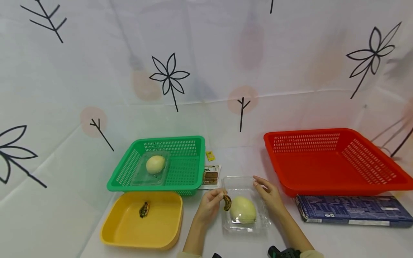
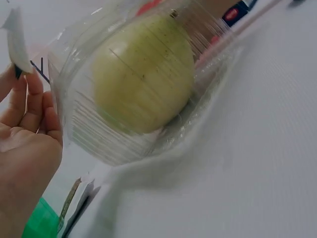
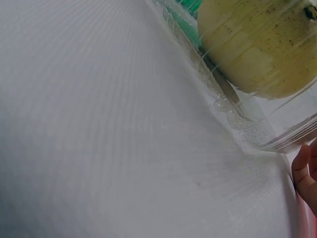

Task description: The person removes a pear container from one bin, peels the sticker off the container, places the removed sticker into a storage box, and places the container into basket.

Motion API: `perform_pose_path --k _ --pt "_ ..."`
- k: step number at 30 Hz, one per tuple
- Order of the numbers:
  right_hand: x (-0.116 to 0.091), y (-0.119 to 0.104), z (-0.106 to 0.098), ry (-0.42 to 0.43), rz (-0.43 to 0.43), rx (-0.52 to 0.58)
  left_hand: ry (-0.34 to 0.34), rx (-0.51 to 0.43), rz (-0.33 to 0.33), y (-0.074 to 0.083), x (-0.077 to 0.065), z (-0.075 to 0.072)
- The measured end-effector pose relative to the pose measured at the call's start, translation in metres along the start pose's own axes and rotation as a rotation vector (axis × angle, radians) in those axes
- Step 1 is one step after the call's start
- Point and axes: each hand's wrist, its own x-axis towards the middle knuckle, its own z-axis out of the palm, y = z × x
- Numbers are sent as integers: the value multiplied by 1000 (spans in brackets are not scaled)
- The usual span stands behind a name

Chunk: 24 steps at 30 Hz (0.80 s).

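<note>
My left hand [image 1: 209, 206] pinches a small curled sticker [image 1: 227, 202] between thumb and fingertips, dark and gold on its face. In the left wrist view the sticker [image 2: 18, 47] shows its white back. Just right of it, a clear plastic clamshell box [image 1: 229, 226] stands on the white table, holding a pale yellow-green melon [image 1: 243, 209]. The melon [image 2: 143, 74] shows small specks and a stem end through the ribbed plastic. My right hand [image 1: 271, 195] holds the box's far right corner, thumb and index finger at the rim.
A green basket [image 1: 193, 186] at back left holds another boxed melon [image 1: 155, 164]. In front, a yellow tray [image 1: 142, 243] contains a crumpled sticker [image 1: 143, 210]. A red basket [image 1: 309, 188] stands right, behind a dark blue flat box [image 1: 351, 211]. Packets [image 1: 211, 175] lie beside the green basket.
</note>
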Motion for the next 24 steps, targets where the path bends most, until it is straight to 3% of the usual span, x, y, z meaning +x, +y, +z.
perform_pose_path --k 3,15,19,24 --pt "-1 -2 -1 1 5 -8 -32 56 -16 1 -3 0" --pt "0 0 -3 0 -6 -3 -19 299 -176 20 -17 3" --pt "0 2 -2 0 -7 -1 10 335 -189 37 -29 2" --pt "-1 2 -1 -3 -4 -5 69 345 -138 64 -49 -5"
